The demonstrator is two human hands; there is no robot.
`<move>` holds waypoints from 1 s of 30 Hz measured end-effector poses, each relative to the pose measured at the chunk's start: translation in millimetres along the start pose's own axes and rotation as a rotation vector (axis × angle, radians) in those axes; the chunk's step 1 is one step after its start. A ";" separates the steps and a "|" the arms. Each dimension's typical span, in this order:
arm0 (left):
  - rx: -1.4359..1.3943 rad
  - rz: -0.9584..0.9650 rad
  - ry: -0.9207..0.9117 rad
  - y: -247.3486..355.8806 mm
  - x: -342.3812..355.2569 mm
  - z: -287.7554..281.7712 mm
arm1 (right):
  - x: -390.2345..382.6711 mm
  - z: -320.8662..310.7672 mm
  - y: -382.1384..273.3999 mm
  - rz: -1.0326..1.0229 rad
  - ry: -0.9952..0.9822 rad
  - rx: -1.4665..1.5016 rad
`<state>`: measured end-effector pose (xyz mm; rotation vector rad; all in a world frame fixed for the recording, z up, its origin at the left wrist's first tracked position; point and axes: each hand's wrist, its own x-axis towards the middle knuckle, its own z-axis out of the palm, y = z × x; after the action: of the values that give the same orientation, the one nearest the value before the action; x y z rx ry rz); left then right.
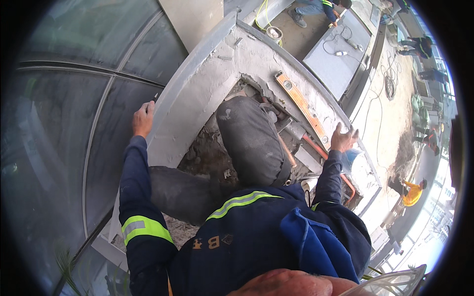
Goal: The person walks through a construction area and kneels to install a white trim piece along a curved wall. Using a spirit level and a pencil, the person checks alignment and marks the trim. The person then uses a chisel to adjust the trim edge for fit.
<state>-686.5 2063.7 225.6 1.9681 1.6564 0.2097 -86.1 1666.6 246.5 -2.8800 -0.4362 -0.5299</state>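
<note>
My left hand point(142, 120) is closed at the left grey rim point(170, 96) of a plastered trough; a small, thin, pointed thing sticks up from its fingers, too small to name. On the right, my right hand point(344, 139) has its fingers spread and holds nothing, over the trough's right edge. Beside it, an orange spirit level point(305, 111) lies along the plastered wall. Between the level and my knee point(252, 133) lie a hammer with an orange handle point(315, 146) and a tool with a wooden handle point(288, 152).
Broken rubble point(202, 150) fills the trough's bottom around my legs. Dark glass panels point(59, 133) stand along the left. Beyond the right rim are a grey slab point(340, 54), a corded power tool point(354, 45) and a coiled cable point(390, 86). Several people work farther off, one in yellow point(413, 193).
</note>
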 end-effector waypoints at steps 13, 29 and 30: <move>0.188 -0.113 0.088 33.0 1.8 9.5 | -9.6 154.5 -435.5 -0.916 -0.570 0.311; 0.167 -0.126 0.106 33.8 1.9 9.3 | -89.7 107.4 -372.2 -1.235 -0.452 0.628; 0.163 -0.130 0.085 33.7 1.4 9.5 | -83.8 111.3 -385.3 -1.179 -0.403 0.553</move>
<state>-652.9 2059.2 234.3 1.9836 1.9019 0.1142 -247.5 2033.2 160.2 -1.9145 -1.9760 0.0855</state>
